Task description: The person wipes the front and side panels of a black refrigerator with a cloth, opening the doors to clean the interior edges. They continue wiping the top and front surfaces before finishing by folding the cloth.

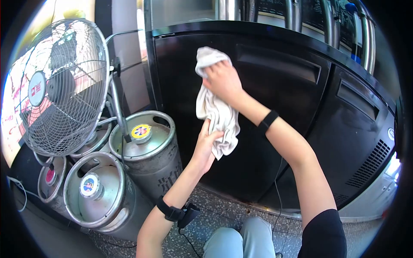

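Observation:
A white cloth [217, 103] hangs in folds in front of a black cabinet door [266, 107]. My right hand [223, 81] presses the cloth's upper part against the door, its fingers bent over the fabric. Lower down, my left hand [205, 146] grips the hanging end of the cloth, with the thumb on top of it. Part of the left fingers is hidden behind the fabric. The door's recessed handle [279, 62] lies to the right of my right hand.
Several metal kegs [97, 189] stand on the left beside the cabinet, near my left forearm. A large fan [60, 86] rises above them. On the right is a second cabinet panel with a vent [369, 163]. A thin cable [277, 185] runs down to the speckled floor [219, 200].

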The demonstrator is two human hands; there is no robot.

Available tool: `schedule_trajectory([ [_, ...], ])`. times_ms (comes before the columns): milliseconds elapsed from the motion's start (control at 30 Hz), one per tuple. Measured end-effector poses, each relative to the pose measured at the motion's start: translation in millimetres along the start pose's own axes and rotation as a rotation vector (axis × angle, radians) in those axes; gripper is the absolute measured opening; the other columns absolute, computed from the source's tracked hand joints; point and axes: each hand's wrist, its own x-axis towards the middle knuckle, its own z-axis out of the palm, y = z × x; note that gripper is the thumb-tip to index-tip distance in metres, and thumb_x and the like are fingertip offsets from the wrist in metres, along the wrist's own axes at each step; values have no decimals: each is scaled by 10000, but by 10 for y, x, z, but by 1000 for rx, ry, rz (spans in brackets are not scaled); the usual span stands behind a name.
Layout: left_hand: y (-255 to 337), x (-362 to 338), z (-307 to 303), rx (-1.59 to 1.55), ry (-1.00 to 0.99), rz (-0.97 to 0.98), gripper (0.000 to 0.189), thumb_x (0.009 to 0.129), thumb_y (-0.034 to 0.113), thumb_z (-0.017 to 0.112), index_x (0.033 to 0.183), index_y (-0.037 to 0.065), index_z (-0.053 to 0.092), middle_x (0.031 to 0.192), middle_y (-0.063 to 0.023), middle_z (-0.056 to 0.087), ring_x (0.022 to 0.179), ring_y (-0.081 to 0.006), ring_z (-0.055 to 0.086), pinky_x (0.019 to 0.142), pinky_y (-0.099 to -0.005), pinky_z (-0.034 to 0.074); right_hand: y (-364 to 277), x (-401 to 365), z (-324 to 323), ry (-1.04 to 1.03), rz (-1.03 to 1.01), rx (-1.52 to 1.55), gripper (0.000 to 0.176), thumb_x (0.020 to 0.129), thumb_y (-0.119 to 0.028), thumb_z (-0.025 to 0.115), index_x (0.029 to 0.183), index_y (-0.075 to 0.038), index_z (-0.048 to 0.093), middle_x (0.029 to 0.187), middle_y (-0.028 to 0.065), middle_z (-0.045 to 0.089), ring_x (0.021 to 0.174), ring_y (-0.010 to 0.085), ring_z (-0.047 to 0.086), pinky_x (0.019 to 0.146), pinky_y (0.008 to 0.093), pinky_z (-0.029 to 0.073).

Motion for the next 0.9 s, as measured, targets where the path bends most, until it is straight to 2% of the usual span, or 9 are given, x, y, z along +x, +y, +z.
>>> schedule_trajectory([
  [100,-285,-93,-101,43,-14,-121,631,783,-51,478,1364,31,248,1294,-117,432,1167,-199,471,959,-319,398,-49,-330,-131,-81,5,-6,384,676,-223,653,1006,-39,586,1037,77,580,1016,210,529,918,316,380],
  [133,-344,-96,-113,58,-26,-140,632,785,-53,475,1368,34,245,1300,-118,428,1170,-199,468,962,-319,396,-15,-321,-162,-42,15,-29,388,677,-222,653,1011,-39,583,1035,76,579,1014,211,529,917,314,381],
  [233,-390,-24,-24,50,-33,-96,648,792,-48,473,1381,47,220,1324,-118,404,1186,-202,452,970,-317,387,69,-199,-295,82,38,-77,399,679,-213,648,1025,-33,565,1018,82,584,1000,224,534,916,308,383],
  [433,-115,180,316,75,-114,-5,677,795,-23,481,1395,11,168,1348,-118,370,1189,-182,437,969,-295,365,335,79,-383,133,34,-151,395,680,-221,641,1016,-29,562,995,95,592,993,231,536,919,315,383],
  [500,-130,185,372,68,-102,-32,676,795,-32,483,1394,7,171,1348,-115,371,1184,-180,443,965,-294,369,363,-27,-538,147,39,-184,395,691,-250,641,1013,-34,567,994,85,588,993,222,536,915,316,385],
  [533,-158,175,388,64,-94,-42,675,795,-36,483,1393,5,173,1348,-114,372,1182,-178,446,963,-293,371,381,-109,-615,88,65,-194,392,693,-261,644,1009,-39,574,993,80,584,996,217,533,913,317,385],
  [733,-472,169,446,48,-201,-137,639,787,-27,524,1363,-27,247,1295,-118,428,1158,-164,461,959,-273,365,625,-518,-1105,116,87,-246,331,681,-229,658,944,-39,592,926,84,580,929,231,546,840,336,420],
  [900,-513,162,480,64,-258,-163,651,790,-11,535,1364,-43,230,1301,-122,417,1175,-161,436,971,-269,337,577,-438,-1060,119,101,-171,354,638,-204,681,930,-25,592,944,92,566,945,245,528,862,352,405],
])
